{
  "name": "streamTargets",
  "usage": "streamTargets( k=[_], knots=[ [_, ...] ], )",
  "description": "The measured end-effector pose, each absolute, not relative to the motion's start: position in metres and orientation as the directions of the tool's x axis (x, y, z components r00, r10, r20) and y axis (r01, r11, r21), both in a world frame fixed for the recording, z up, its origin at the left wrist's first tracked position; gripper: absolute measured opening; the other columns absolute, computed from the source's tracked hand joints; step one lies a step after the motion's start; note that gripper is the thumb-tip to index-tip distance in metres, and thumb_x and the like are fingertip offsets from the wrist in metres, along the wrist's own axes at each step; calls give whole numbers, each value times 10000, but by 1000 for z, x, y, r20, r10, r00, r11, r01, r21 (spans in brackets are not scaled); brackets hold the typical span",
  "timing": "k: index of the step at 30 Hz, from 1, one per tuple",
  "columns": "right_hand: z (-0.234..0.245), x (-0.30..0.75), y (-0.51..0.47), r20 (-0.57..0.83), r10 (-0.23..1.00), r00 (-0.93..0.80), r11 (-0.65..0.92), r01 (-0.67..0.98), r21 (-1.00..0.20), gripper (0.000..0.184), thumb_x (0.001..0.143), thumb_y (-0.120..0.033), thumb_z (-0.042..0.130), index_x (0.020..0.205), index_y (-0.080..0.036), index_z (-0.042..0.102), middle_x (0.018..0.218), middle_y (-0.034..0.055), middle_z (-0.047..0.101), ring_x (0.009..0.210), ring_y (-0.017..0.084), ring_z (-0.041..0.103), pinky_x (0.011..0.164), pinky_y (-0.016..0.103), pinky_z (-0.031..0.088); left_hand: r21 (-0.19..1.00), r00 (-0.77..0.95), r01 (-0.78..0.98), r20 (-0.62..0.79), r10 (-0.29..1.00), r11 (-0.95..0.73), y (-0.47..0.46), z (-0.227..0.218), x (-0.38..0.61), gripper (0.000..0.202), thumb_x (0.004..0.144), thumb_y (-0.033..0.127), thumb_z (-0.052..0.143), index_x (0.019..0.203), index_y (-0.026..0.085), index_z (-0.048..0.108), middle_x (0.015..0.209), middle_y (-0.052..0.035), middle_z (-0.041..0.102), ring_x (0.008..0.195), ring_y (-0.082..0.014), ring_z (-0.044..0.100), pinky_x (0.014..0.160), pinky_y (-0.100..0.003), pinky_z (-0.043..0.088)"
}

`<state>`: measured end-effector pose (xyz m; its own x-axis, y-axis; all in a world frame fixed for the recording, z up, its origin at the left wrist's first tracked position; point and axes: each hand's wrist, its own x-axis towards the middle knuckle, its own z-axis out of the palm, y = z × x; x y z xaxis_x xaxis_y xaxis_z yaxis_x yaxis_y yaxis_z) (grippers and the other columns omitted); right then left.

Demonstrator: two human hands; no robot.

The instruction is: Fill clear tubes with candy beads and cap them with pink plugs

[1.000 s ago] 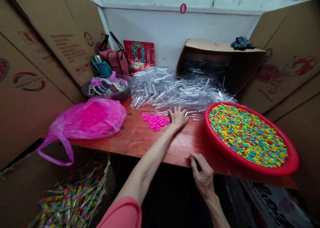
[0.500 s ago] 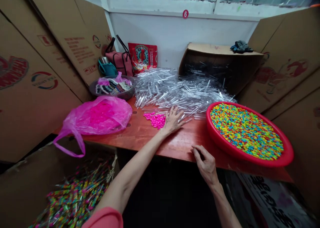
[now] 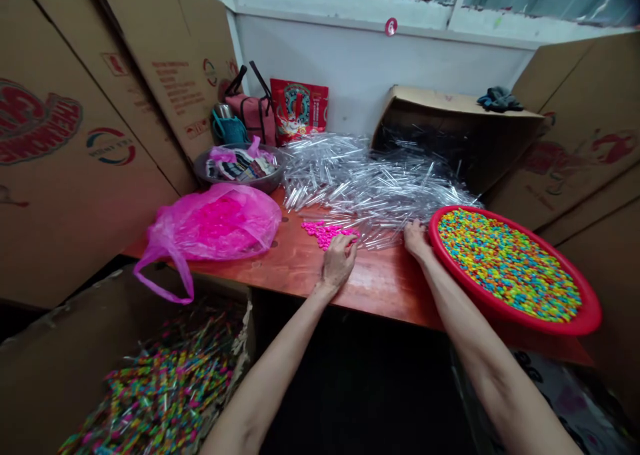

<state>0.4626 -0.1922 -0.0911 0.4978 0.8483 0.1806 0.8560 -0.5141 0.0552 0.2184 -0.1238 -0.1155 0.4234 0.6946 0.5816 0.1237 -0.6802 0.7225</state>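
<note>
On the tabletop, my left hand (image 3: 339,262) is at the near edge of a small heap of bright pink pieces (image 3: 325,232). Its fingers are curled together, and what they may hold is too small to make out. My right hand (image 3: 416,238) reaches to the front of a big pile of clear thin plastic tubes (image 3: 380,182), just left of the red basin. Its fingers bend inward at the tubes, and the fingertips are partly hidden. Some loose clear tubes (image 3: 377,236) lie between the two hands.
A red basin (image 3: 593,315) full of multicoloured pieces stands at the right. On the left are a pink plastic bag (image 3: 220,225) and a grey bowl (image 3: 273,182) of cloth. Below, a cardboard box (image 3: 65,342) holds filled colourful tubes. Tall cartons (image 3: 150,108) flank the table.
My left hand, earlier spread over the tubes, has drawn back toward me beside the pink pieces and curled. My right hand has moved forward from the table's front edge to the tubes.
</note>
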Motion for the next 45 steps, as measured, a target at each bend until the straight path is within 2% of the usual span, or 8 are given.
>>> streamTargets(
  k=[11, 14, 19, 27, 33, 37, 40, 45],
  knots=[
    [-70, 460, -179, 62, 887, 458, -460, 888, 23, 234, 935, -200, 564, 1075, -128, 737, 1117, 186, 703, 968, 282, 683, 774, 330, 484, 839, 415, 83, 462, 784, -538, -124, -112, 217, 204, 936, 184, 597, 1094, 193, 725, 1018, -72, 751, 855, -185, 669, 850, -327, 520],
    [-59, 459, -176, 179, 884, 432, -392, 893, -221, 175, 900, -273, 631, 938, -150, 750, 952, 116, 734, 840, 223, 661, 717, 297, 457, 863, 416, 10, 455, 787, -505, -124, -112, 216, 205, 928, 218, 614, 1097, 193, 729, 1024, -78, 757, 868, -194, 680, 861, -342, 533],
    [-34, 444, -176, 293, 891, 346, -18, 672, -740, 317, 772, -449, 747, 856, -143, 757, 713, 29, 688, 632, 152, 548, 608, 272, 427, 923, 483, -111, 374, 792, -368, -125, -115, 217, 305, 914, 298, 668, 1199, 197, 707, 983, -71, 754, 865, -190, 698, 847, -345, 571],
    [-36, 384, -190, 241, 958, 154, 173, 358, -918, 340, 785, -457, 794, 930, -153, 749, 838, 29, 717, 729, 144, 610, 678, 263, 470, 905, 680, -425, 325, 657, -8, -125, -118, 219, 649, 846, 361, 790, 1441, 232, 567, 1353, -130, 673, 1205, -248, 681, 1050, -406, 544],
    [-63, 368, -197, 267, 949, 170, 172, 432, -885, 370, 842, -496, 753, 1003, -163, 756, 897, 45, 731, 772, 165, 623, 721, 291, 499, 897, 684, -437, 290, 669, 58, -124, -128, 226, 567, 852, 357, 775, 1380, 233, 606, 1409, -125, 650, 1285, -256, 636, 1096, -413, 508],
    [-59, 372, -203, 372, 893, 254, 188, 541, -820, 343, 900, -488, 712, 1036, -177, 760, 933, 52, 716, 752, 164, 614, 698, 293, 503, 888, 634, -440, 200, 747, 136, -122, -123, 224, 444, 806, 332, 800, 1198, 199, 640, 1115, -78, 748, 923, -168, 734, 806, -283, 589],
    [-52, 372, -206, 557, 798, 229, 240, 727, -643, 263, 955, -415, 672, 1074, -196, 758, 973, 65, 687, 817, 185, 626, 753, 316, 541, 863, 625, -418, 45, 779, 286, -121, -113, 217, 345, 808, 406, 786, 1022, 188, 625, 758, 18, 664, 508, -60, 530, 467, -163, 396],
    [-65, 358, -213, 611, 746, -265, 475, 854, -210, 381, 1027, -110, 461, 1288, -250, 702, 1238, 113, 661, 1144, 228, 637, 931, 380, 573, 785, 867, -217, -117, 483, 580, -118, -105, 202, 478, 683, 563, 863, 807, 163, 633, 567, 55, 487, 435, -44, 365, 421, -179, 286]
  ],
)
